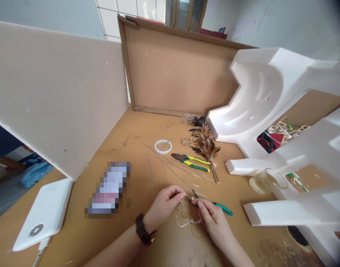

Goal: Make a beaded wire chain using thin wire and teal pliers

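My left hand [167,202], with a dark watch on its wrist, is closed in a pinch on a thin wire. A small bead [192,198] sits between the fingertips of both hands. My right hand [214,218] pinches the same beaded wire [191,221], which hangs in a loop with several small clear and bluish beads along it. Just behind my right hand lies a pair of teal-handled pliers [224,208], its middle covered by that hand. Farther off rest yellow-and-green-handled pliers [196,163] and several straight lengths of thin wire [170,163].
A white ring [163,146] and a bundle of brown feathers [204,141] lie beyond the pliers. A phone-like blurred object [110,187] and a white power bank [44,207] are at left. White foam [258,92] and a glass cup [267,181] stand at right. Cardboard [181,70] walls the back.
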### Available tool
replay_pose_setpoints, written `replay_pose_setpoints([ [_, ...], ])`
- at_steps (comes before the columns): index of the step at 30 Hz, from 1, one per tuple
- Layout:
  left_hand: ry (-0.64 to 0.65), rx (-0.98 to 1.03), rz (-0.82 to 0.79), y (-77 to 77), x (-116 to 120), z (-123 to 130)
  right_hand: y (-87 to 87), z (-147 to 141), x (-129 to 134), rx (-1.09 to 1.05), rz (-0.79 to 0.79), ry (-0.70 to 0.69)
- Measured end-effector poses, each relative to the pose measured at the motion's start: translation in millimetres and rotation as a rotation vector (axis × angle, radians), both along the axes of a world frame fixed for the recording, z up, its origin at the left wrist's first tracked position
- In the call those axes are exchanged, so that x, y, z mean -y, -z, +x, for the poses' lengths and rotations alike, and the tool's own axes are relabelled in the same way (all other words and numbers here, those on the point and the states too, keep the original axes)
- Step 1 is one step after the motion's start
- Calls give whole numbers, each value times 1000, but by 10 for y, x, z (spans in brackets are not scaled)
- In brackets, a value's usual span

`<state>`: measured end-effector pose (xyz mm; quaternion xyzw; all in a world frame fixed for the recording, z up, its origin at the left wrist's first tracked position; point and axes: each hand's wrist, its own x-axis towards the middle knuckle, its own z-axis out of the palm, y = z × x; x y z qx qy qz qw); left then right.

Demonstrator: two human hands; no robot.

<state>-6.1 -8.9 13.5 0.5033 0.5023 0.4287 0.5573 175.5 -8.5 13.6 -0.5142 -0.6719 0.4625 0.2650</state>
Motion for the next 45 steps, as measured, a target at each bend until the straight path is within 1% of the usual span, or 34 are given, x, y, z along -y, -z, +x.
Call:
replay_pose_setpoints([
  [3, 11, 34, 2, -36, -4, -8, -28, -2, -8, 74, 45, -53],
  [5, -24, 112, -19, -48, -5, -20, -28, -6, -19, 78, 64, -20],
  [7, -44, 254, -65, -43, -7, -34, -4, -9, -26, 56, 79, 36],
  [10, -7, 505, -123, -16, -7, -43, 48, -13, -23, 12, 94, 69],
  [12, 15, 604, -136, -3, -5, -37, 71, -20, -15, -11, 93, 79],
  [17, -1, 694, -130, -6, -9, -21, 54, -43, -9, -60, 42, 87],
  [20, -10, 604, -100, -31, -5, -18, 8, -25, -10, -23, 36, 56],
  [22, 24, 443, -79, -53, 6, -6, -17, -2, -11, 29, 45, 15],
  [24, 55, 308, -95, -62, 18, 15, -25, 15, -20, 71, 55, -36],
  [26, 71, 216, -78, -45, 24, 40, -20, 16, -38, 96, 66, -61],
  [29, 70, 143, -26, 18, 25, 64, -14, -5, -69, 108, 57, -41],
  [31, 83, 134, -26, 53, 25, 68, -24, -17, -79, 94, 20, -13],
  [33, 101, 143, -53, 60, 24, 64, -40, -17, -80, 38, -61, 5],
  [36, 123, 129, -127, 37, 10, 50, -46, 2, -78, -145, -236, 26],
  [38, 131, 158, -122, 27, -5, 43, -33, 22, -79, -289, -320, 52],
  [41, 136, 159, -115, 44, -18, 41, -9, 51, -79, -417, -377, 72],
  [45, 99, 147, -139, 91, -19, 42, 3, 79, -71, -411, -380, 79],
])
